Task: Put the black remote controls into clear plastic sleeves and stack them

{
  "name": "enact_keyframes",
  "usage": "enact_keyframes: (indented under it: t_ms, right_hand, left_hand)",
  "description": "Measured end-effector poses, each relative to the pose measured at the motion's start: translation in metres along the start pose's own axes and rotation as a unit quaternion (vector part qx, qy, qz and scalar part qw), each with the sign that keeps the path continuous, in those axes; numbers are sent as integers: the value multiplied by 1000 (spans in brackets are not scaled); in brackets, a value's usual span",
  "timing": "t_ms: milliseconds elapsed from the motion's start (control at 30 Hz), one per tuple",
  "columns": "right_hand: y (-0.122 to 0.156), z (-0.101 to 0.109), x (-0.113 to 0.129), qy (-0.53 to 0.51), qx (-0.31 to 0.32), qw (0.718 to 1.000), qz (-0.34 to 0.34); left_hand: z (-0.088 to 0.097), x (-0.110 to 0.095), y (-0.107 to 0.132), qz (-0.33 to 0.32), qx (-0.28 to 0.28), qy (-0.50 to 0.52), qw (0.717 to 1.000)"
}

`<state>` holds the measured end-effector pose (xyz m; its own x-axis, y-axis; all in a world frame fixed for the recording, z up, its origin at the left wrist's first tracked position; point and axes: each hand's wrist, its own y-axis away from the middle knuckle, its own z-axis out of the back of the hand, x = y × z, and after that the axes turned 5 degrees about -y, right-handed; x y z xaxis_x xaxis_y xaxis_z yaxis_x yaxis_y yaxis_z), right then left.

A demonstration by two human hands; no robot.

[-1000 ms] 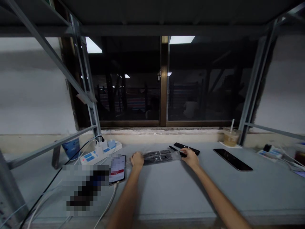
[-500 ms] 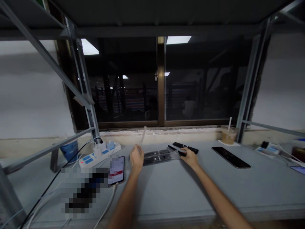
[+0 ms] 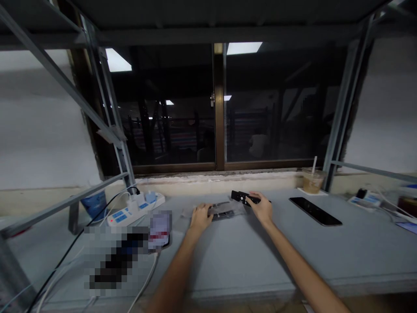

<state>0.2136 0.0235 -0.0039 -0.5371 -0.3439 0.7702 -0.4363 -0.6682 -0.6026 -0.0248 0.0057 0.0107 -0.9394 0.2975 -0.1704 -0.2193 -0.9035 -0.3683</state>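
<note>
My left hand (image 3: pixel 200 217) lies on the left end of a clear plastic bag (image 3: pixel 224 211) that holds black remote controls; its fingers rest flat on the bag. My right hand (image 3: pixel 261 208) is closed round a black remote control (image 3: pixel 243 198) and holds it just above the bag's right end. Both hands are at the far middle of the grey table (image 3: pixel 247 256).
A white power strip (image 3: pixel 130 209) with plugs and cables lies at the left, beside a phone (image 3: pixel 160 228) on a charging cable. A black phone (image 3: pixel 315 211) lies at the right, a plastic cup with a straw (image 3: pixel 312 181) behind it. Metal shelf posts flank the table.
My left hand, lifted with a strip of plastic half a second ago, has come down onto the bag and moved right. My right hand has picked up a remote from the table.
</note>
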Motion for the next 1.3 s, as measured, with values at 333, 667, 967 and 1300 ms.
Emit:
enact_keyframes:
  t_ms: [333, 667, 967, 1300]
  right_hand:
    - [-7, -8, -16, -168, -19, 982, -79]
    - [1, -5, 4, -217, 14, 961, -172]
    - [1, -7, 0, -187, 59, 966, -168]
    - [1, -7, 9, -270, 50, 933, -234]
  left_hand:
    - [5, 0, -2, -2, -15, -2, 1000]
    - [-3, -11, 1, -11, -3, 62, 998]
    - [-6, -14, 3, 7, -15, 35, 999]
    - [4, -7, -2, 68, -85, 9, 994]
